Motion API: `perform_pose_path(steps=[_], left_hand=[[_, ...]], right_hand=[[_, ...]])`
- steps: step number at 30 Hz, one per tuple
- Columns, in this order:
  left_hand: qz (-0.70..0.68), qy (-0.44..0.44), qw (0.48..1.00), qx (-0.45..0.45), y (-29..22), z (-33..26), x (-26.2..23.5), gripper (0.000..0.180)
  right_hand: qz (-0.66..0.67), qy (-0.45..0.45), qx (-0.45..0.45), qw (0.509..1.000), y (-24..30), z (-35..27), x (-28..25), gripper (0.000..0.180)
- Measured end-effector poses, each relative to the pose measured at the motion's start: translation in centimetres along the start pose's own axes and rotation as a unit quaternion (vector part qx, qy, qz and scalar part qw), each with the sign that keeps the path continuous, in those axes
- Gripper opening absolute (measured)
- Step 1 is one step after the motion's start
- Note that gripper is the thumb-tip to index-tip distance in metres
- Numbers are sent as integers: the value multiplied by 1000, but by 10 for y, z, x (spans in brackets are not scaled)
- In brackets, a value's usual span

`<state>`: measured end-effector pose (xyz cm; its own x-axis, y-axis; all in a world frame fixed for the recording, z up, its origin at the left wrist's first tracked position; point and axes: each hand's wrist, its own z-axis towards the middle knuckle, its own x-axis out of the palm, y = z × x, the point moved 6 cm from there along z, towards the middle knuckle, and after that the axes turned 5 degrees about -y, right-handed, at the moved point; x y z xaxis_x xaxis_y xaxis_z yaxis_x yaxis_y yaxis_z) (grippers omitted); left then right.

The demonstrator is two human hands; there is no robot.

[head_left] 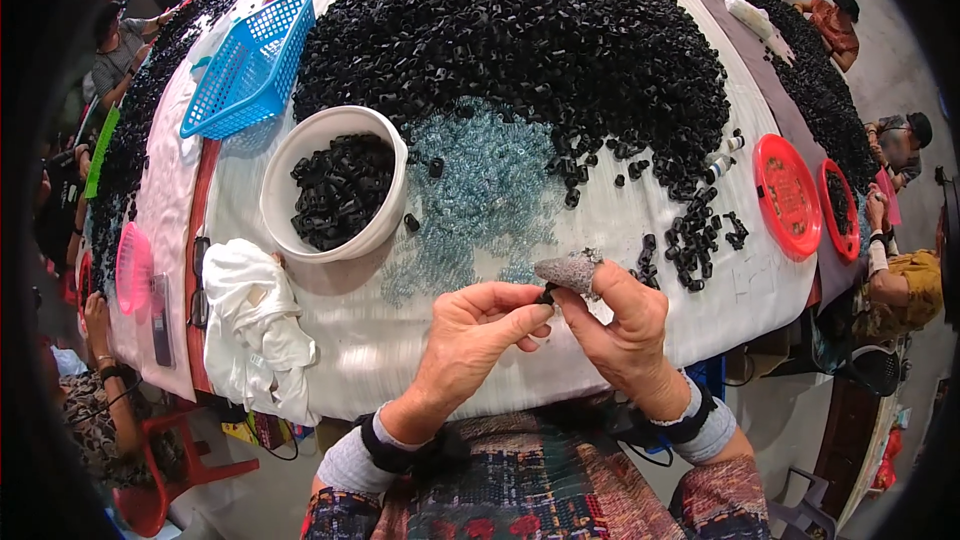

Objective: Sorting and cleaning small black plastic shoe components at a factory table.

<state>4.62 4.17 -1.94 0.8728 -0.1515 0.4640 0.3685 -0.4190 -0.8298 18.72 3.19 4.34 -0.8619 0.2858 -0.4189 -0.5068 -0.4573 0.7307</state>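
Observation:
Just above the table's near edge, my two hands meet fingertip to fingertip over a small black plastic piece (547, 294). My left hand (478, 333) pinches it between thumb and forefinger. From the other side, my right hand (622, 332) closes thumb and forefinger at the same piece. A rough grey covering (572, 270) wraps that forefinger and partly hides the grip. Beyond my hands spreads a heap of small, pale blue, glassy pieces (480, 165). Left of it stands a white tub (275, 202) partly filled with black plastic parts (343, 190).
A large mound of black parts (520, 50) covers the table's far half. To the left lie a blue basket (235, 80) and a crumpled white cloth (250, 325). Loose black parts (690, 240) and a red lid (785, 198) lie right. Several people work at both sides.

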Motion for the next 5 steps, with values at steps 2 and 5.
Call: perform_pose_path(steps=[2,5], left_hand=[[4,-3,1000,-3,0,-1,0,23],[42,-19,999,-13,-2,-1,0,21]], right_hand=[[-13,16,5,1000,-2,-1,1,26],[-11,14,8,1000,-2,-1,5,26]])
